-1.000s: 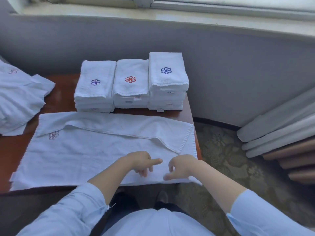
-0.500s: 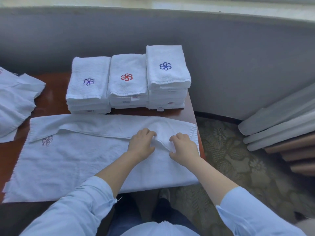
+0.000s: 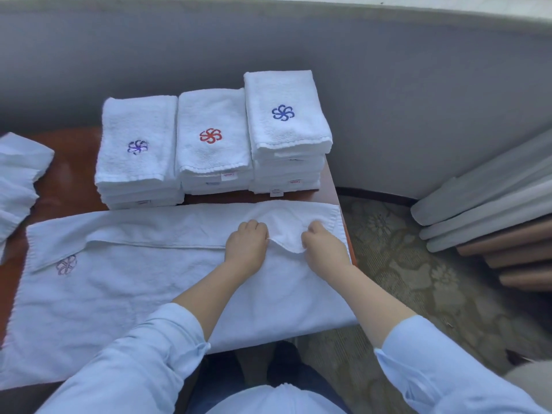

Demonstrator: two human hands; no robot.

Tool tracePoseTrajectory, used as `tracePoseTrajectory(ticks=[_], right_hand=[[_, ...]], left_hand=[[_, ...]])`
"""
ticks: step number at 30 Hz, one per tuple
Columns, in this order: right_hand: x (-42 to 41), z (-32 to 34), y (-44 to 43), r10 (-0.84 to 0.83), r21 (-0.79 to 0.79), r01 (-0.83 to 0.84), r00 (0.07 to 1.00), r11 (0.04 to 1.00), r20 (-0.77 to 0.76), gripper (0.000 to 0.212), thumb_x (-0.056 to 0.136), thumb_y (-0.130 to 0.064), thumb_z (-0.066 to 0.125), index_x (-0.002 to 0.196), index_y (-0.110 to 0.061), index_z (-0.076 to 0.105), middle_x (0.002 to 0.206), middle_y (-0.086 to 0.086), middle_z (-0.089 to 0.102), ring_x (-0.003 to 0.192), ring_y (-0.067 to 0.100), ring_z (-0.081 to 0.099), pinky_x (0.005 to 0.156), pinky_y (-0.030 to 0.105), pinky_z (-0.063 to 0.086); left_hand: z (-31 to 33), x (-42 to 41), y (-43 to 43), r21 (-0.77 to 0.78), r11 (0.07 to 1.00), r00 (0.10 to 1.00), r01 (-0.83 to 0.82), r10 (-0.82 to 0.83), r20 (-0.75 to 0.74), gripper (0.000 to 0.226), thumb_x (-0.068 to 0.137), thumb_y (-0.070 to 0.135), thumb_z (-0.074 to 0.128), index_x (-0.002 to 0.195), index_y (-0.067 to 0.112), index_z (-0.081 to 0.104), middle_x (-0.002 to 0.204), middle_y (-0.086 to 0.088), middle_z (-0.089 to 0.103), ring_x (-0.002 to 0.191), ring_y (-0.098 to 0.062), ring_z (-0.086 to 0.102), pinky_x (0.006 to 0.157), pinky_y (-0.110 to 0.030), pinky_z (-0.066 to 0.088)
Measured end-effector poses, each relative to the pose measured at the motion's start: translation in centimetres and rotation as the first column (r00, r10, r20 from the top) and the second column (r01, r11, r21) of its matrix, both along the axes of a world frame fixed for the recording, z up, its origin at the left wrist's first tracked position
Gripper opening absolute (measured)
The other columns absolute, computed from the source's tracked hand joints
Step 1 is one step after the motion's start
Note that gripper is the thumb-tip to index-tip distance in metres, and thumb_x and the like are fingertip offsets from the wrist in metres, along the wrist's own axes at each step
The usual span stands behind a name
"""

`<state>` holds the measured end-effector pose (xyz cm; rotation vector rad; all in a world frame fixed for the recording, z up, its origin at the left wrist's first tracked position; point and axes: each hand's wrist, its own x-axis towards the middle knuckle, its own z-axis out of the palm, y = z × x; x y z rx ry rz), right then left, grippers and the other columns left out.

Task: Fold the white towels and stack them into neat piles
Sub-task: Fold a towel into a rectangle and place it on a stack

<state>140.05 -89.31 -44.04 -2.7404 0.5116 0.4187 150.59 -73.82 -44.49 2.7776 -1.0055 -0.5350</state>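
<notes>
Three piles of folded towels (image 3: 212, 135) far. One spread towel (image 3: 149, 294) near, one loose heap (image 3: 18, 174) left. Two hands: left hand (image 3: 246, 245), right hand (image 3: 324, 249).

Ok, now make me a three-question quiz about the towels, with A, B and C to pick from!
1. Which pile stands nearest the table's right edge?
A. the red-flower pile
B. the purple-flower pile
C. the blue-flower pile

2. How many folded piles stand side by side at the back?
A. two
B. three
C. five

3. What are the hands doing?
A. both grip the spread towel's fold
B. lifting a pile
C. resting off the table

Answers:
1 C, it sits at the right end of the row.
2 B, three stand in the row.
3 A, the left hand and the right hand curl their fingers on the fold.
</notes>
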Motion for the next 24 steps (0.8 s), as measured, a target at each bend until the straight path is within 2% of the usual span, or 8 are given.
tracePoseTrajectory(ticks=[2,5,8,12,18,21,24], right_hand=[[0.6,1.1,-0.9,-0.078,0.054,0.077,0.997,0.996,0.017,0.022,0.084,0.007,0.044,0.094,-0.009,0.055,0.103,0.005,0.052,0.079,0.031,0.054,0.059,0.030,0.034],[1.3,3.2,-2.6,-0.223,0.063,0.215,0.952,0.975,0.209,0.020,0.089,-0.001,0.042,0.092,-0.014,0.057,0.087,0.000,0.058,0.075,0.025,0.052,0.055,0.029,0.030],[1.7,5.3,-3.7,-0.223,0.063,0.215,0.905,0.975,0.362,0.019,0.091,-0.003,0.045,0.093,-0.013,0.060,0.083,-0.003,0.059,0.072,0.021,0.051,0.052,0.029,0.029],[1.5,7.1,-4.2,-0.189,0.057,0.182,0.879,0.982,0.437,0.020,0.084,0.002,0.045,0.085,-0.011,0.060,0.083,-0.002,0.059,0.077,0.022,0.051,0.055,0.032,0.038],[-2.1,6.5,-4.1,-0.152,0.050,0.146,0.873,0.988,0.463,0.017,0.081,0.005,0.050,0.082,-0.007,0.062,0.086,0.001,0.060,0.078,0.022,0.052,0.058,0.036,0.045],[-4.5,5.1,-3.6,-0.134,0.044,0.128,0.884,0.991,0.448,0.016,0.081,0.006,0.051,0.080,-0.007,0.061,0.085,0.001,0.059,0.073,0.024,0.051,0.055,0.033,0.039],[-6.8,3.2,-3.1,-0.112,0.016,0.113,0.927,0.993,0.358,0.018,0.081,0.004,0.050,0.082,-0.009,0.062,0.086,0.000,0.058,0.074,0.024,0.051,0.058,0.031,0.034]], left_hand=[[0.6,0.1,-0.2,-0.035,0.998,0.999,-0.052,0.052,-0.010,0.010,0.098,0.009,0.040,0.100,0.015,0.048,0.105,-0.004,0.056,0.092,-0.025,0.047,0.068,-0.032,0.032],[1.8,0.3,-0.7,-0.150,0.979,0.990,-0.138,0.138,-0.010,0.012,0.098,0.009,0.039,0.091,0.018,0.044,0.090,-0.001,0.056,0.078,-0.025,0.047,0.062,-0.035,0.031],[3.3,0.4,-1.1,-0.250,0.959,0.989,-0.137,0.146,0.020,0.010,0.101,0.021,0.043,0.092,0.020,0.048,0.086,0.005,0.054,0.081,-0.022,0.049,0.064,-0.035,0.033],[4.4,-0.4,-0.9,-0.329,0.939,0.991,-0.098,0.124,0.057,0.010,0.101,0.022,0.043,0.094,0.020,0.050,0.089,0.005,0.055,0.083,-0.022,0.050,0.065,-0.036,0.036],[3.6,-3.5,0.0,-0.368,0.929,0.997,-0.041,0.062,0.046,0.011,0.100,0.021,0.047,0.091,0.019,0.052,0.087,0.008,0.053,0.084,-0.021,0.049,0.066,-0.035,0.034],[2.7,-4.9,0.2,-0.316,0.949,1.000,-0.016,0.023,0.017,0.012,0.100,0.022,0.046,0.092,0.018,0.053,0.089,0.005,0.056,0.084,-0.020,0.050,0.070,-0.037,0.041],[1.9,-6.3,0.5,-0.236,0.972,0.999,0.018,-0.026,-0.031,0.013,0.099,0.021,0.046,0.088,0.020,0.052,0.087,0.006,0.056,0.083,-0.019,0.051,0.071,-0.036,0.044]])
